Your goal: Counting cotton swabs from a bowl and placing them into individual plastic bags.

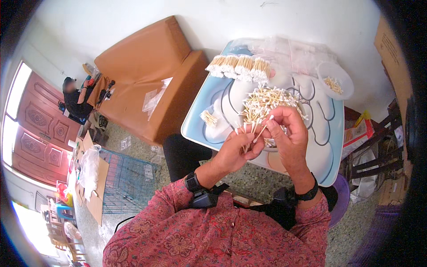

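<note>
Left hand (pixel 233 151) closed round small bunch of wooden cotton swabs (pixel 247 141), right hand (pixel 287 133) pinching single swab (pixel 262 130) beside it, loose swab pile (pixel 267 101) behind on pale blue tray table (pixel 195 120), bundled swab row (pixel 240 66) farther back, clear plastic bowl (pixel 336 80) far right.

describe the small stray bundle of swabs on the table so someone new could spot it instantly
Start at the pale blue table with curved line art, in front of the person. Along its far edge runs a row of packed swab bundles; a loose swab heap fills the middle. The small bundle lies alone near the table's left edge, apart from both and untouched by either hand.
</note>
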`<state>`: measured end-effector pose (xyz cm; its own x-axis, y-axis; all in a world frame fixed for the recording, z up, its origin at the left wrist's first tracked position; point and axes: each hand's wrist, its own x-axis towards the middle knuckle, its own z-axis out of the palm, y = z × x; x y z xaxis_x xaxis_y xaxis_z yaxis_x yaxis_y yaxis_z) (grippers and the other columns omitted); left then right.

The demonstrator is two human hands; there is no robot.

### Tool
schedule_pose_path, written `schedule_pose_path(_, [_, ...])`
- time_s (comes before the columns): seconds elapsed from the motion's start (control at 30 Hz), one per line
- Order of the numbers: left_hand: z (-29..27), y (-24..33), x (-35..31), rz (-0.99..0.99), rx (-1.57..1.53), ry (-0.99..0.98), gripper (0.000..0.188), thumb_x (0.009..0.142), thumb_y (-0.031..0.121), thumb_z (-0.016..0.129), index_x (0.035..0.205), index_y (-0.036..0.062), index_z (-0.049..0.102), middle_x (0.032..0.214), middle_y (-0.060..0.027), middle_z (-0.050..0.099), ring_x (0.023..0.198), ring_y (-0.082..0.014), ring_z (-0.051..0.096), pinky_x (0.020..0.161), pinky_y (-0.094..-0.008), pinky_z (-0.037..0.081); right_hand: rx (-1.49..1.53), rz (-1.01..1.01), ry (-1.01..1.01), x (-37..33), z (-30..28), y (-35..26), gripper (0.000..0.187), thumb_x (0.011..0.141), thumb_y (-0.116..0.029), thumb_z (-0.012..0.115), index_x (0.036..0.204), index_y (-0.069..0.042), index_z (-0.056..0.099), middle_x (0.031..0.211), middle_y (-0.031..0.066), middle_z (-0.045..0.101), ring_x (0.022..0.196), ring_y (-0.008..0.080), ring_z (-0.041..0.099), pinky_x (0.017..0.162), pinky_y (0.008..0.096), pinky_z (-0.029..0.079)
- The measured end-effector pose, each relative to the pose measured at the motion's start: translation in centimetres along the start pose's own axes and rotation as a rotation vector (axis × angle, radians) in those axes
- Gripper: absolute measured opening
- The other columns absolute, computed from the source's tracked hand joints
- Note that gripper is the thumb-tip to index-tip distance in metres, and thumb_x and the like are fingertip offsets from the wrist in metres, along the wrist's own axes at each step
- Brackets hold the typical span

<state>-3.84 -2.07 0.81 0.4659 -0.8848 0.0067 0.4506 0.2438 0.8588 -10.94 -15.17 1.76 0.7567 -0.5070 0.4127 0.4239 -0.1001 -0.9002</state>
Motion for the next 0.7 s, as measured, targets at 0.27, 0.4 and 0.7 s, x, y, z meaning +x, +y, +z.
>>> schedule_pose_path(0.27, [-0.02,-0.19,-0.07,0.038,0.014,0.008,0.036,0.089,0.029,0.041,0.104,-0.0011,0.053,0.059,-0.0034,0.046,0.045,-0.0077,0.034,0.042,-0.0201,0.025,0.014,0.009,-0.003,-0.2,0.18,0.26,0.013,0.082,-0.006,0.06,0.094,-0.001,0.056,0.081,0.0029,0.059,0.072,0.0091,0.054,0.068,0.0243,0.046])
schedule_pose_path(0.4, [-0.04,-0.32,-0.29,0.039,0.017,0.036,0.036,0.09,0.03,0.041,0.103,-0.0015,0.052,0.06,-0.0036,0.047,0.046,-0.0078,0.034,0.041,-0.0201,0.026,-0.016,-0.014,-0.003,-0.27,0.25,0.2,0.011,0.082,-0.006,0.061,0.091,-0.001,0.057,0.08,0.0032,0.059,0.071,0.0092,0.054,0.067,0.0244,0.046])
schedule_pose_path(0.7, [0.05,-0.23,-0.45,0.047,0.02,0.048,0.033,0.089,0.03,0.044,0.099,-0.0003,0.052,0.062,-0.0036,0.048,0.047,-0.0071,0.035,0.041,-0.0193,0.026,-0.065,-0.078,-0.071,-0.17,0.3,-0.16,0.007,0.082,-0.002,0.058,0.088,0.0,0.056,0.08,0.0041,0.059,0.07,0.0104,0.056,0.066,0.0248,0.046])
